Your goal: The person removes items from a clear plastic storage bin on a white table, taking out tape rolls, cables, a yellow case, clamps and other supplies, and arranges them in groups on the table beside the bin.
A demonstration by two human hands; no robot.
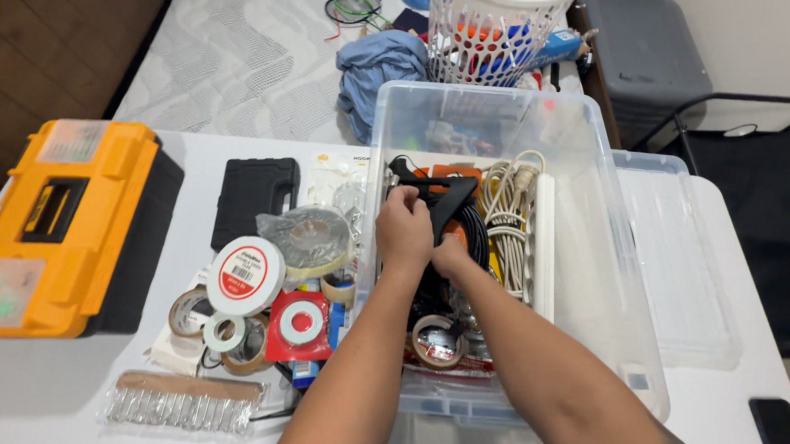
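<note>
Both hands, left (404, 229) and right (451, 255), grip a black-and-orange clamp tool (442, 197) inside the clear bin (588, 241).

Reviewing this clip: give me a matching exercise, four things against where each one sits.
Things:
1. toolbox
2. laundry basket
3. bin lid
4. white cable

Places:
A. inside the clear bin
B. far left of the table
C. behind the bin, at the top
D. flat on the table right of the bin

Pairs: 1-B, 2-C, 3-D, 4-A. Both hands, left hand and right hand, are inside the bin on a black tool.
</note>
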